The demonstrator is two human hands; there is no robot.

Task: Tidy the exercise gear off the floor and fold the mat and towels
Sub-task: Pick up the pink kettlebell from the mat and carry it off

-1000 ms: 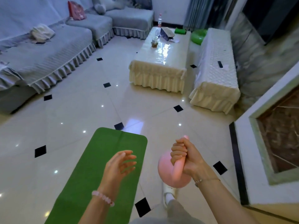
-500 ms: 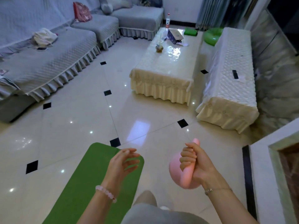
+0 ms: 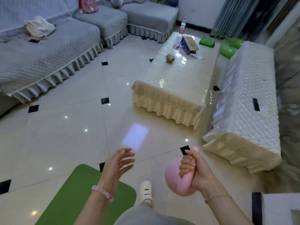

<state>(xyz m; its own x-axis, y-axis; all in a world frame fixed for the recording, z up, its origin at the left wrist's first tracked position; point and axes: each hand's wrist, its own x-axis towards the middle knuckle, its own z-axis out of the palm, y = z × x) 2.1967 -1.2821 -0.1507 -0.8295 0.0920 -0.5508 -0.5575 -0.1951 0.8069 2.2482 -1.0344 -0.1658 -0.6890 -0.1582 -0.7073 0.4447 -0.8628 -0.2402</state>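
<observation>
My right hand (image 3: 195,170) is closed around the handle of a pink kettlebell (image 3: 176,181), which hangs above the floor at the lower right. My left hand (image 3: 117,162) floats open beside it, fingers spread, holding nothing. A green exercise mat (image 3: 78,197) lies flat on the tiled floor at the lower left, partly hidden by my left forearm. A green folded item (image 3: 207,41) sits at the far end of the coffee table, and a green inflatable ring (image 3: 229,47) lies beyond it.
A cream-covered coffee table (image 3: 177,82) stands ahead, with a bottle (image 3: 182,30), a box and a small glass on it. A cream-covered bench (image 3: 246,101) runs along the right. A grey sofa (image 3: 48,51) lines the left. My white shoe (image 3: 145,193) is stepping forward.
I have walked forward: the table and bench are closer, and the mat has slid back towards the lower edge. My right hand still carries the kettlebell; a white shoe has come into view.
</observation>
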